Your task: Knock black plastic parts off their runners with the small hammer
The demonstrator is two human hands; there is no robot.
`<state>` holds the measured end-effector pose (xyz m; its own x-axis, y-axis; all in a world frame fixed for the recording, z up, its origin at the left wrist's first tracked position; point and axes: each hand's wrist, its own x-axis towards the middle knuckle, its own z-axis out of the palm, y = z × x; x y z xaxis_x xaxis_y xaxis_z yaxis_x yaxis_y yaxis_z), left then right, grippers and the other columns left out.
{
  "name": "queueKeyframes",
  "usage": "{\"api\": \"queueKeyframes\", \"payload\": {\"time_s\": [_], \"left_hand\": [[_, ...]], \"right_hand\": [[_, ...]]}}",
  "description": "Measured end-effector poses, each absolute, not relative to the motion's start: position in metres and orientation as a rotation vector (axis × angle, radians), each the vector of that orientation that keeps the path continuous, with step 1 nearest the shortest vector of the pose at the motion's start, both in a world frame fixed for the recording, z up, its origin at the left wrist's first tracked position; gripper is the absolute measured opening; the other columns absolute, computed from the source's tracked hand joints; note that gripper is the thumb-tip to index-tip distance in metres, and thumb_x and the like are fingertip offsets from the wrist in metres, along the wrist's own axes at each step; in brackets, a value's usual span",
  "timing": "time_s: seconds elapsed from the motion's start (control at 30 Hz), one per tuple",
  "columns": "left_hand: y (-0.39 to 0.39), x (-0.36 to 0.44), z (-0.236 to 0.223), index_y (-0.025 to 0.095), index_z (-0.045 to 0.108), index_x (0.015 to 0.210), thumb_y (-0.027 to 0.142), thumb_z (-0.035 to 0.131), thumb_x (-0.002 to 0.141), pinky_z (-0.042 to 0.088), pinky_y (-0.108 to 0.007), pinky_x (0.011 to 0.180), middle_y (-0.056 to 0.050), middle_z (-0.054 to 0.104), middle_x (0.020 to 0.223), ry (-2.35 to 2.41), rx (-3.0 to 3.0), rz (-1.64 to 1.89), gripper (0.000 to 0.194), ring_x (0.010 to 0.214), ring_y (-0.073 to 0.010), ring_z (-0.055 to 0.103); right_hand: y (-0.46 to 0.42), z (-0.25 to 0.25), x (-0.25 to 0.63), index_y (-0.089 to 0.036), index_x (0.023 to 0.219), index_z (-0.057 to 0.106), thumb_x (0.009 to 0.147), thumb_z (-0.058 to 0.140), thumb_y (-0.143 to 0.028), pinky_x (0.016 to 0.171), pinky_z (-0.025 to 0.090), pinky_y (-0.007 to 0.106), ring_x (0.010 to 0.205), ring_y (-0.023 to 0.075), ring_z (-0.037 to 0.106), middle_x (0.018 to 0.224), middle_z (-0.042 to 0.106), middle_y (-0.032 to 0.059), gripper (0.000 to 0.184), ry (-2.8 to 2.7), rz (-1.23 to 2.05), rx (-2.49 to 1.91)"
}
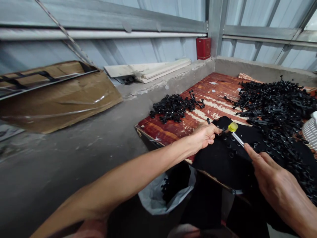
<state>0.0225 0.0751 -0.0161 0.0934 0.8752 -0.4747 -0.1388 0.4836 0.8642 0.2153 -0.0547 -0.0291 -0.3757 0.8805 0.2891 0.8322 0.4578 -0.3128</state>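
Over the black cloth (223, 168) on the table, my left hand (206, 134) pinches a small black plastic part (219, 130). One end of this part sticks out past my fingers. My right hand (267, 168) is closed around a small mallet (237, 137) with a silver shaft and a yellow head. The mallet head is just right of the black part; whether they touch I cannot tell. Small black ring-like pieces (231, 153) lie scattered on the cloth below the mallet.
Black plastic parts form a small pile (173, 107) at left and a large pile (274, 102) at right on the worn red-brown table (208, 86). Below its edge stands a white sack (151, 198) holding black parts. A white basket (310, 130) is at far right, a cardboard box (64, 102) at left.
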Motion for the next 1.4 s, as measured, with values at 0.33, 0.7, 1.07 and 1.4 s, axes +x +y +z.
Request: {"api": "queueKeyframes", "payload": {"time_s": [0.33,0.7,1.07,1.4], "left_hand": [[0.075,0.024,-0.018,0.02,0.032,0.063,-0.004,0.059,0.067,0.01,-0.016,0.036,0.012,0.029,0.043,1.27,0.735,0.876,0.036,0.032,-0.0006,0.022],[0.075,0.023,-0.022,0.018,0.034,0.06,-0.001,0.06,0.069,0.012,-0.015,0.035,0.011,0.03,0.044,1.254,0.747,0.858,0.033,0.033,0.0001,0.022],[0.041,-0.009,0.009,0.017,0.053,0.076,0.029,0.055,0.084,0.013,-0.016,0.035,0.003,0.052,0.061,1.019,1.09,0.611,0.015,0.035,-0.0012,0.028],[0.017,-0.009,0.002,0.018,0.044,0.072,0.028,0.041,0.09,0.037,-0.019,0.056,0.003,0.053,0.066,0.831,1.917,0.061,0.02,0.062,-0.0102,0.054]], "right_hand": [[-0.051,-0.021,0.217,-0.029,0.152,0.02,0.091,0.035,-0.008,0.051,0.052,0.031,0.058,0.0193,0.059,0.094,0.055,0.0068,0.067,-2.25,0.074,-1.432],[-0.055,-0.027,0.215,-0.028,0.152,0.022,0.093,0.034,-0.01,0.049,0.049,0.029,0.065,0.0208,0.062,0.1,0.055,0.0098,0.063,-2.174,0.002,-1.44],[-0.072,-0.008,0.207,-0.023,0.106,0.058,0.091,0.056,-0.049,0.03,0.037,0.019,0.038,0.0127,0.042,0.053,0.045,-0.006,0.029,-1.457,0.812,-1.49],[-0.123,-0.037,0.211,-0.026,0.116,0.051,0.092,0.057,-0.051,0.037,0.037,0.018,0.046,0.0123,0.039,0.059,0.046,-0.0057,0.036,-1.061,1.206,-1.55]]}}
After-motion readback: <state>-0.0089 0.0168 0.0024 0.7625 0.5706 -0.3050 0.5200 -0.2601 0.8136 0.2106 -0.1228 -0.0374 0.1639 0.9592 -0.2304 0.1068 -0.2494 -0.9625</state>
